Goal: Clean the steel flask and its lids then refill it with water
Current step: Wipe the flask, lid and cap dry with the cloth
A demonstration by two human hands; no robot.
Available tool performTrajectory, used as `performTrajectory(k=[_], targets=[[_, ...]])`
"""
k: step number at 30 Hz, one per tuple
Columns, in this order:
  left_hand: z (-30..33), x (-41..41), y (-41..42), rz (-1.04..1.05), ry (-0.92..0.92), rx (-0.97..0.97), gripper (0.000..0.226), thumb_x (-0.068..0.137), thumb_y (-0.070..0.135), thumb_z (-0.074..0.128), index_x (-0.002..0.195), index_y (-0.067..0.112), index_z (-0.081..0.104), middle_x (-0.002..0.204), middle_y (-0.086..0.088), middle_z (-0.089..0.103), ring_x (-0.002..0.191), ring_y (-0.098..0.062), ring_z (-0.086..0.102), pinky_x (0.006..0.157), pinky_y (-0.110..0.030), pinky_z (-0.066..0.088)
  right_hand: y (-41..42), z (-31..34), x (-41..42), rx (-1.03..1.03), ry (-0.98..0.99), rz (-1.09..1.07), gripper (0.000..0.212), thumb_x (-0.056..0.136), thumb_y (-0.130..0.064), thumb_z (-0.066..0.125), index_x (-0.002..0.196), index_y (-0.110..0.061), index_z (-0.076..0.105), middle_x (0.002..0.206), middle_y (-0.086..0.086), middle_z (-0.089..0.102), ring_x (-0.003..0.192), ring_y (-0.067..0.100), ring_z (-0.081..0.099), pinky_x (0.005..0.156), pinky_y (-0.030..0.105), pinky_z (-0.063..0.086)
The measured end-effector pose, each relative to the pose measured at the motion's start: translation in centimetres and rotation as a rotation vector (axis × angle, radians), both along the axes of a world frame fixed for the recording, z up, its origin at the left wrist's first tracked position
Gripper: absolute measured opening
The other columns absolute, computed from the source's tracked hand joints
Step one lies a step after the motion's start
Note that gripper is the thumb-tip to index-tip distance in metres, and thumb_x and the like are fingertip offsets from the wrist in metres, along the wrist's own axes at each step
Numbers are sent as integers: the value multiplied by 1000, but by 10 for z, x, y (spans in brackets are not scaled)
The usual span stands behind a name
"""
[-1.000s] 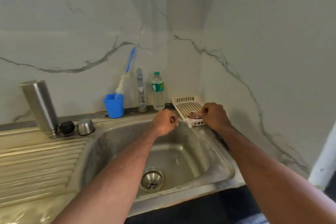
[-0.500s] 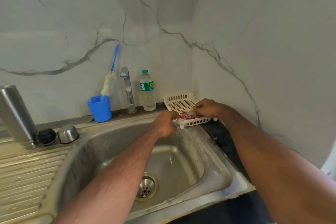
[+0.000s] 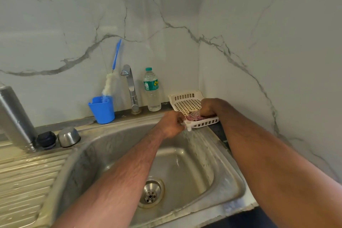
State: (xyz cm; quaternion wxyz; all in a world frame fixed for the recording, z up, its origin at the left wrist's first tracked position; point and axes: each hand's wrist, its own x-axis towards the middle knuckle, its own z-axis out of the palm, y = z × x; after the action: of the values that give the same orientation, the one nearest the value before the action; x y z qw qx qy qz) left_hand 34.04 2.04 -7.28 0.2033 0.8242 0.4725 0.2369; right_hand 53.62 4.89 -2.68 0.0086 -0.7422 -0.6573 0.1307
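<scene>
At about nine o'clock in the view, the steel flask (image 3: 15,116) stands on the ribbed drainboard (image 3: 27,177), well apart from both hands. Just to its right sit its two lids, the black inner lid (image 3: 46,139) and the steel cap (image 3: 68,136), side by side at the basin's back-left corner. Farther right, at eleven o'clock from the drain, a blue cup (image 3: 102,110) holds a bottle brush (image 3: 111,81), then come the tap (image 3: 131,89) and a plastic water bottle (image 3: 152,90).

The left hand (image 3: 171,124) is at the near corner of the white basket (image 3: 187,101), fingers curled; it seems to steady the basket's rim, though what exactly it pinches cannot be told. The right hand (image 3: 209,107) reaches into the basket at one o'clock from the drain, fingers curled down onto the pink scrubbing pad (image 3: 192,117); it looks to be gripping it.

The step in hand appears to be fetching the scrubber before any washing starts. To do it well, keep the left hand pressing the light basket down so it does not slide into the sink (image 3: 185,168), lift the pad straight up clear of the rim, then carry it across toward nine o'clock, where flask and lids wait.
</scene>
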Motion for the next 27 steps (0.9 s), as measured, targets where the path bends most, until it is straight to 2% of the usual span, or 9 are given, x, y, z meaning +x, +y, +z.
performTrajectory(k=[2,4,8,12,14,16,19,21,27], targets=[[0,0,-1,7,-19,-17,26,85,7,75,111,11,73,101,2,70,91,-14,66,71,-18,47,2,-1,2,92,85,-48,43,85,-21,74,123,-5,61,83,2,59,72,14,58,63,26,46],[-1,-1,-1,16,-46,-43,26,84,7,76,110,10,73,103,-1,72,91,-16,67,73,-21,51,0,-3,4,183,173,-92,44,79,-19,82,116,-6,63,83,3,61,71,14,58,57,24,44],[2,-5,-2,83,-143,-122,41,90,21,75,126,10,62,117,-4,68,99,-14,65,79,-25,56,-4,-2,7,412,440,-64,39,84,-21,80,119,-15,62,111,6,68,101,23,65,82,31,52],[26,-15,-26,175,-460,-192,68,93,50,69,146,16,43,128,4,60,113,-15,61,99,-43,55,-25,16,-7,617,816,2,39,82,-18,83,113,-16,58,105,4,70,96,21,69,80,37,58],[39,-25,-41,192,-640,-257,80,88,61,66,149,17,38,131,5,53,118,-16,55,103,-48,51,-45,27,-27,552,1057,93,46,78,-14,86,114,-13,57,106,5,72,96,21,71,83,40,61],[48,-41,-53,198,-785,-316,84,78,66,70,143,18,47,131,3,61,117,-18,60,99,-50,53,-63,32,-50,436,1121,201,42,76,-10,87,108,-13,61,103,6,74,95,22,73,84,41,61],[55,-69,-67,209,-833,-291,48,81,45,80,121,19,69,113,-6,76,102,-20,73,91,-43,59,-82,32,-87,309,1127,306,33,74,-6,86,101,-14,69,97,7,78,96,24,74,90,42,59],[59,-94,-75,242,-838,-248,22,89,31,77,107,18,74,101,-7,79,90,-18,76,79,-33,61,-91,28,-111,209,1290,336,34,79,0,81,110,-8,71,103,12,77,98,25,74,91,40,59],[55,-194,-89,410,-806,-143,15,92,26,76,96,12,74,91,-8,78,82,-20,75,65,-29,58,-108,7,-204,-63,1588,281,30,94,-16,69,123,-7,67,107,10,77,97,21,74,87,35,60]])
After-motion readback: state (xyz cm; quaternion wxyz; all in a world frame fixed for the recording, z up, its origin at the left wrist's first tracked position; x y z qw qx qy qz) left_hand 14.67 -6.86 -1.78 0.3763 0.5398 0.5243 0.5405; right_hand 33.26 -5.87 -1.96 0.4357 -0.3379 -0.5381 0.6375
